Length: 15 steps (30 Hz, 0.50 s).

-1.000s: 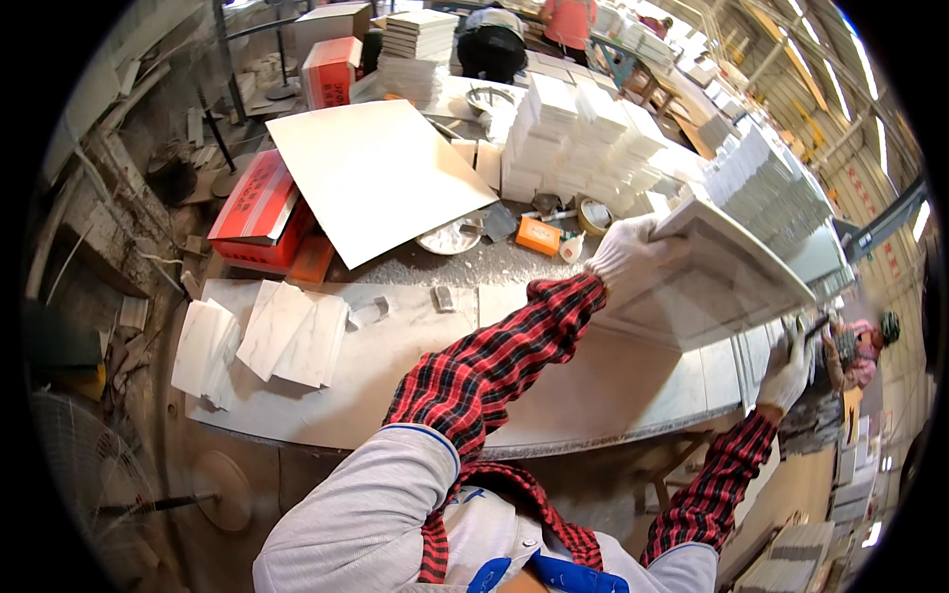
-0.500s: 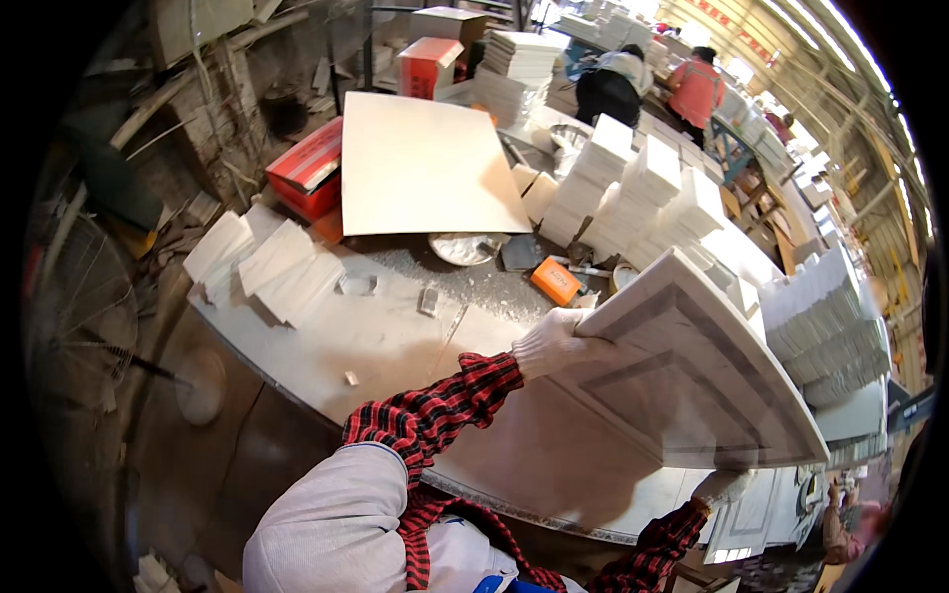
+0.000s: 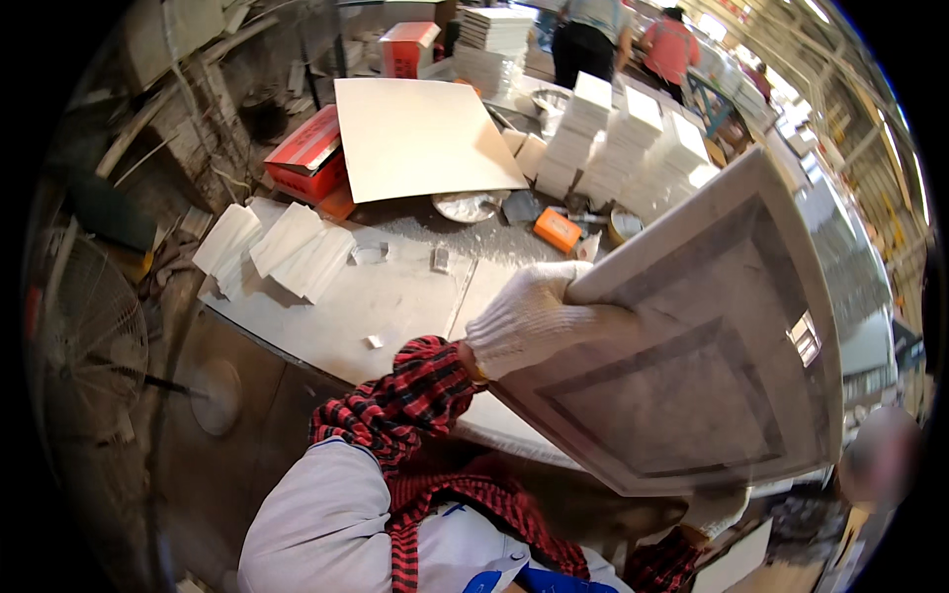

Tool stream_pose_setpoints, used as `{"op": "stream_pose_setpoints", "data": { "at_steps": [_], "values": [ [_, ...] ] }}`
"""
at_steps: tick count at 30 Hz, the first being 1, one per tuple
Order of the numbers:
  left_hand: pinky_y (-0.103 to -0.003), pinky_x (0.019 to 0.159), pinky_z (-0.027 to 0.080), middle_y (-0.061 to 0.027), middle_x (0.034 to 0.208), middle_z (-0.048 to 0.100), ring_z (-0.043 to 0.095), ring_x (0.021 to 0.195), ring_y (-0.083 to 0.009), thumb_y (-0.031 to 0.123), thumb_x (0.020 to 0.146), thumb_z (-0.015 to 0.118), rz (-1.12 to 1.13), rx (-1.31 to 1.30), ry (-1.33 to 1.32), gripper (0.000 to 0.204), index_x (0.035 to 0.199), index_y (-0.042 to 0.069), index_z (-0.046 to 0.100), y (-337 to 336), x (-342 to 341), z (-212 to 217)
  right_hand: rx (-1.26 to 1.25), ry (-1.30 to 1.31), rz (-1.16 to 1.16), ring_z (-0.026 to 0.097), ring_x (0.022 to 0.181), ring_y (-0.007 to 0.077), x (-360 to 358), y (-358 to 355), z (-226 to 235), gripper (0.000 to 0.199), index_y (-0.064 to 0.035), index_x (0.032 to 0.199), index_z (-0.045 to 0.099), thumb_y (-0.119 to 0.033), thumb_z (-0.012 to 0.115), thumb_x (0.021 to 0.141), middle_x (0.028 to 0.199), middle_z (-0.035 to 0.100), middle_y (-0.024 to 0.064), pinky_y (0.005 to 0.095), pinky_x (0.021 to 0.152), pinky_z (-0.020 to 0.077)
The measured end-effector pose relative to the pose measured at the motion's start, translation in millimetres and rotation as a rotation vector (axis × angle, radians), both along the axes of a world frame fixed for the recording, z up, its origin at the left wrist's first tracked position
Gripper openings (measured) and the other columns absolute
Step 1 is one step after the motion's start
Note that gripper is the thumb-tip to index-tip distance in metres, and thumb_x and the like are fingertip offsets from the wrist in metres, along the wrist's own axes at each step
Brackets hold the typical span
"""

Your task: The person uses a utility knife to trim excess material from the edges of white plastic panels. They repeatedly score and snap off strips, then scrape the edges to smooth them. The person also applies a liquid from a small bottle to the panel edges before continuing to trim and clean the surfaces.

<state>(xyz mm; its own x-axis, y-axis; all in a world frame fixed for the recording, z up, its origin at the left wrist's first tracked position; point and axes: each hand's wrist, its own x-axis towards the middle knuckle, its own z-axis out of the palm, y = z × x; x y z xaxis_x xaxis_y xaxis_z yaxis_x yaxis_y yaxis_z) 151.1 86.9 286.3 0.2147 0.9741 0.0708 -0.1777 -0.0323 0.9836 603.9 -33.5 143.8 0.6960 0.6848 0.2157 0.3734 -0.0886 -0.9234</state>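
A large pale stone panel [image 3: 682, 395] with grey frame-like bands is held up, tilted, above the table's front edge. A small rectangular opening shows near its right side. My left hand [image 3: 544, 321], in a white knit glove, is closed on the panel's left edge, thumb across its face. My right hand [image 3: 718, 512], also gloved, supports the panel's lower edge; its fingers are largely hidden behind it. Beneath and beyond lies the pale worktable [image 3: 326, 321], with a small white chip [image 3: 374, 342] on it.
Fanned white tiles [image 3: 297, 252] lie at the table's left. Behind are a cream board [image 3: 425, 138], a red carton [image 3: 306, 158], an orange box [image 3: 557, 230] and stacked white tiles [image 3: 578, 128]. A fan [image 3: 94, 316] stands at left; people [image 3: 670, 49] work farther back.
The panel has come nearer to me and tipped more upright, its lower edge now past the table's front edge. Both hands moved with it and kept their hold.
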Motion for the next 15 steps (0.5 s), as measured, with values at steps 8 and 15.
{"op": "stream_pose_setpoints", "data": {
  "at_steps": [8,15],
  "values": [
    [-0.028,0.077,0.053,-0.0087,0.096,0.076,0.067,0.085,-0.0096,0.026,0.082,0.081,-0.102,0.21,0.49,0.039,0.112,0.002,0.074,-57.3,-51.3,-20.4,-0.24,-0.109,0.104,0.064,0.104,0.0273,-83.0,-139.8,-150.9,0.032,-0.0031,0.113,0.064,-0.024,0.047,0.096,0.112,0.069,0.0095,0.0401,0.092,0.0482],
    [-0.03,0.079,0.053,-0.0129,0.09,0.075,0.069,0.082,-0.0153,0.034,0.077,0.085,-0.141,0.078,0.672,0.043,0.105,0.003,0.074,-74.1,-77.2,-59.1,0.084,1.367,-0.291,0.058,0.117,0.0303,-223.8,-139.0,-179.1,0.04,-0.0072,0.125,0.063,-0.032,0.045,0.099,0.131,0.062,0.0114,0.0504,0.103,0.0451]
  ]
}}
